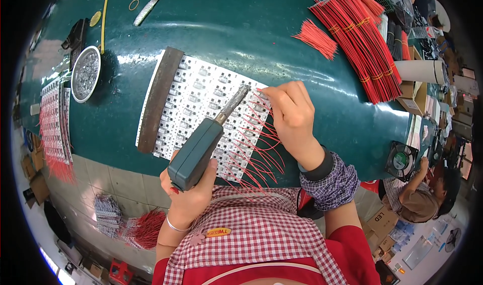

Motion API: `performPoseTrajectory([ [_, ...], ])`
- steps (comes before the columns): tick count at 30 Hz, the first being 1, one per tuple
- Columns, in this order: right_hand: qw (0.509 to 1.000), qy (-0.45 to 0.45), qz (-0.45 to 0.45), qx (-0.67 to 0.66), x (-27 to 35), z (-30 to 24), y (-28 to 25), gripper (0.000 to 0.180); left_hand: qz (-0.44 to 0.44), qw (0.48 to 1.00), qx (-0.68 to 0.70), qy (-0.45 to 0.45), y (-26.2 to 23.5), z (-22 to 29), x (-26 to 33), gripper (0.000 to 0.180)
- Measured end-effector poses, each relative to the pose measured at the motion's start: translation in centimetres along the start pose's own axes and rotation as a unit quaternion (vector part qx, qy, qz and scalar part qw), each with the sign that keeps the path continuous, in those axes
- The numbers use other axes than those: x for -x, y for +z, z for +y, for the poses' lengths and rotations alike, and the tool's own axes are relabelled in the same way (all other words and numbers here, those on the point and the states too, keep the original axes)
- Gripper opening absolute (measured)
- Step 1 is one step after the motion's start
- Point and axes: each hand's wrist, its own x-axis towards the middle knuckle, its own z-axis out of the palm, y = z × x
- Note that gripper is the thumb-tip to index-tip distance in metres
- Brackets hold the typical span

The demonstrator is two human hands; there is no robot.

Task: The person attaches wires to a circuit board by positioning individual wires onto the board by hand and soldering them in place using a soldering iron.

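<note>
My left hand point(193, 199) is wrapped round the dark green handle of a soldering iron point(196, 153). Its metal tip points up and right, close to the far right edge of a white circuit board panel point(201, 91). Beside that tip, the fingers of my right hand point(293, 115) pinch a thin red wire point(259, 89) at the panel's edge. More red wires point(269, 159) run along the right edge, with their free ends curling out toward me. A dark flat bar point(160, 101) lies across the panel's left side.
Bundled red wires point(359, 41) and a smaller loose pile point(317, 39) lie at the back right. On the left stand a white bowl point(85, 74) of silvery bits and wired panels point(54, 124). A small fan point(401, 160) and another person point(420, 197) are at right.
</note>
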Motion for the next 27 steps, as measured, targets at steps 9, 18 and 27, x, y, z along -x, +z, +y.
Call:
performPoseTrajectory([
  [9, 0.999, 0.030, -0.023, -0.024, 0.1, 0.2, 0.2, 0.024, 0.001, 0.999, 0.030, -0.027, 0.4, 0.4, -0.7, 0.014],
  [18, 0.999, 0.030, -0.039, -0.018, 0.0, 0.1, -0.1, 0.024, -0.014, 0.999, 0.038, -0.016, 0.5, 0.2, -0.8, 0.017],
  [27, 0.999, 0.030, -0.043, -0.017, -0.2, -0.1, -0.3, 0.027, -0.030, 0.996, 0.065, -0.054, 0.4, 0.9, -1.3, 0.016],
])
